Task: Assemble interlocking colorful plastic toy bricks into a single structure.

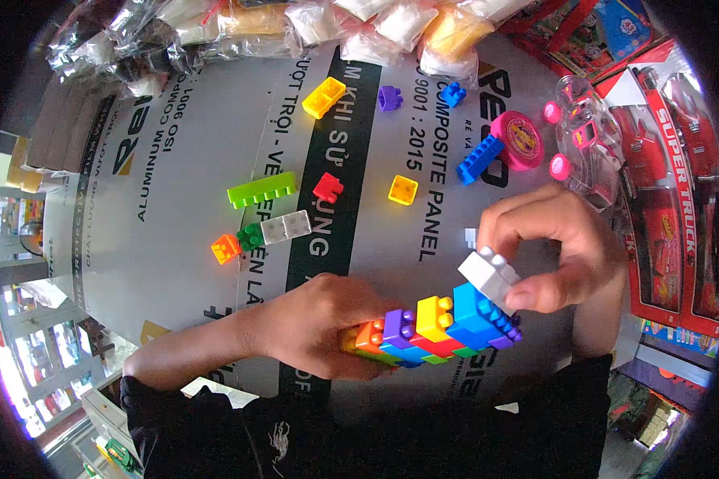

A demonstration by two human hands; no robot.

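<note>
My left hand (319,323) is closed around the left end of a built row of toy building blocks (434,319). Orange, purple, yellow and blue blocks form its upper layer, with blue, red, green and purple ones below. Pinched between thumb and fingers of my right hand (555,239) is a white building block (486,273). It sits tilted just above the large blue block at the row's right end; whether the two touch, I cannot tell. The left fingertips are hidden behind the row.
Loose blocks lie on the grey printed panel: long green (262,190), joined white-green-orange (286,227), red (327,188), yellow (403,190) and long blue (480,159). A pink round lid (518,140) and clear jar (587,132) stand right, beside red toy boxes (655,199). Bagged goods (248,28) line the back.
</note>
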